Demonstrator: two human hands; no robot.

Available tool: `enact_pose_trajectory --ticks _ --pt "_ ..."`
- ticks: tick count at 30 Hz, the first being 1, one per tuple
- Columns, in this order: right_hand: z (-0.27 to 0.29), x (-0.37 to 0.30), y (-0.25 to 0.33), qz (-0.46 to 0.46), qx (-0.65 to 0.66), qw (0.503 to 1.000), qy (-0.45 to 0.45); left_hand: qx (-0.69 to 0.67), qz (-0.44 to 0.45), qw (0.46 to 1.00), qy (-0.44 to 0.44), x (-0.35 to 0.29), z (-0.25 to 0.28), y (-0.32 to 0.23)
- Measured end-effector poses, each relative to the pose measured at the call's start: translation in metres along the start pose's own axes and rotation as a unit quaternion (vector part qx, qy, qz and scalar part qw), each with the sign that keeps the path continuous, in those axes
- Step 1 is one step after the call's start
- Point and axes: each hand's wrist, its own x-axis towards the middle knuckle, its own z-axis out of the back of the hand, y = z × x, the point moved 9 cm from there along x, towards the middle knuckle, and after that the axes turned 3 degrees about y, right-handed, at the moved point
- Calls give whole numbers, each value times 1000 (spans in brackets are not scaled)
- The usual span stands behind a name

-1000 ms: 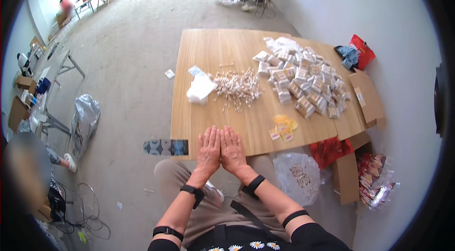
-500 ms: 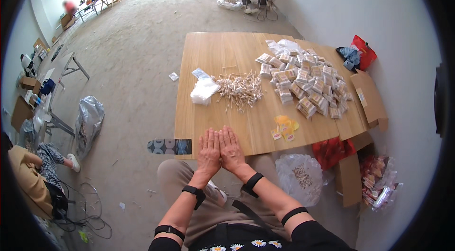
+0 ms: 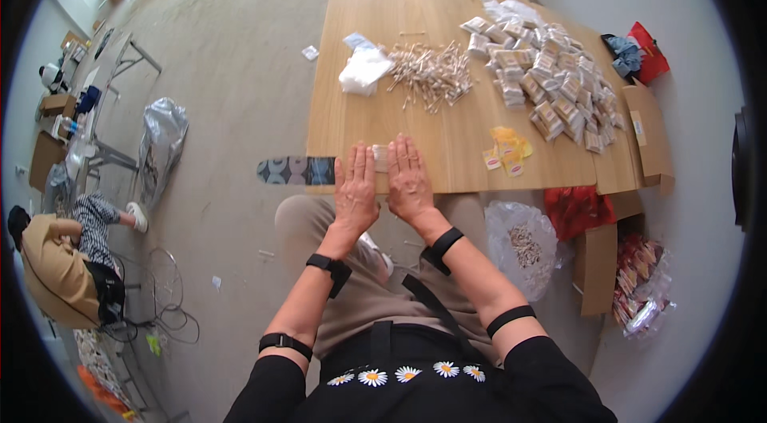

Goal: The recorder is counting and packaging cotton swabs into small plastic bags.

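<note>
At the table's near edge my left hand (image 3: 355, 191) and my right hand (image 3: 410, 183) lie palm down, fingers stretched out. A small pale packet (image 3: 380, 158) lies between them, close to the fingers of both; its contents are too small to make out. Beyond my hands is a loose heap of cotton swabs (image 3: 431, 75), with a stack of clear plastic bags (image 3: 365, 71) to its left. To the right, a large pile of packed cotton swabs (image 3: 551, 75) covers part of the wooden table (image 3: 351, 11). Nearer me are several yellow paper cards (image 3: 509, 151).
A patterned strip (image 3: 296, 170) sticks out at the table's left corner. Under the right edge are a plastic bag of swabs (image 3: 523, 247) and an open cardboard box (image 3: 595, 267). A seated person (image 3: 64, 271) is at left, near cables (image 3: 172, 303).
My hands have moved apart, uncovering the small packet between them. The view has tilted down, so the table sits higher in the picture.
</note>
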Motion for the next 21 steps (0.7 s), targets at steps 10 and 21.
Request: enact_pose_trajectory --ticks 10,21 --pt "2 -4 6 -4 42 999 21 -10 96 995 5 1 4 5" --pt "2 -3 5 1 26 1000 -2 -19 59 998 20 -2 8 -1"
